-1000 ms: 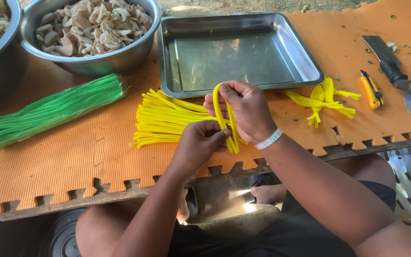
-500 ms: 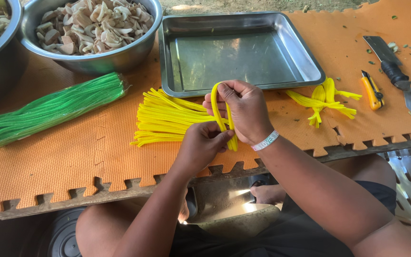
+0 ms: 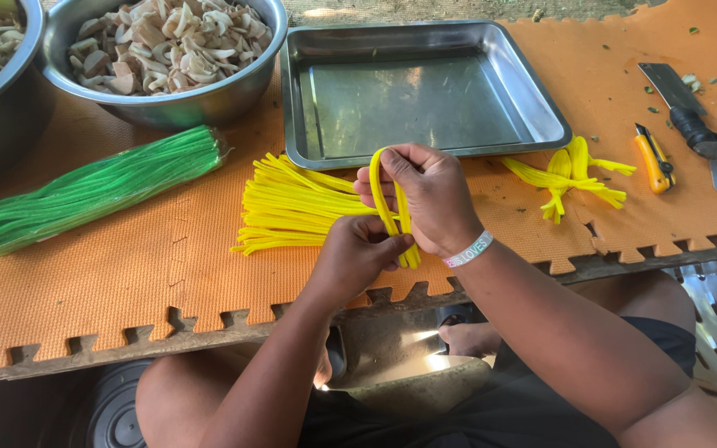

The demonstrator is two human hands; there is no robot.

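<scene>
Surface: orange foam mat (image 3: 168, 274) with interlocking toothed edge, laid as a low table; bare ground shows past its far edge. Daylight, patchy shade. Small green and pale scraps scattered at the far right of the mat.

On it: shallow steel tray (image 3: 541, 99), rectangular, long axis left-right. Steel bowl (image 3: 209, 99) of pale sliced pieces at far left-centre; a second bowl (image 3: 2, 91) cut off by the left frame edge. Bundle of green strips (image 3: 85, 195) in clear wrap, long axis slanting from near-left to far-right. Loose pile of yellow strips (image 3: 292, 207) lying flat, ends pointing left, just in front of the tray. Knotted yellow strips (image 3: 570, 178) to the right of the hands. Beyond them an orange utility knife (image 3: 653, 158) and a black-handled cleaver (image 3: 678, 108), both pointing away from the person.

Hands: a yellow strip loop (image 3: 387, 199) is held above the mat's near edge, in front of the tray. Its long axis runs near-far, bend at the far end, free ends toward the person. Right hand (image 3: 429, 199), band at the wrist, fingers closed around the upper part of the loop. Left hand (image 3: 358, 253) fingers pinched shut on the loop's lower ends.
</scene>
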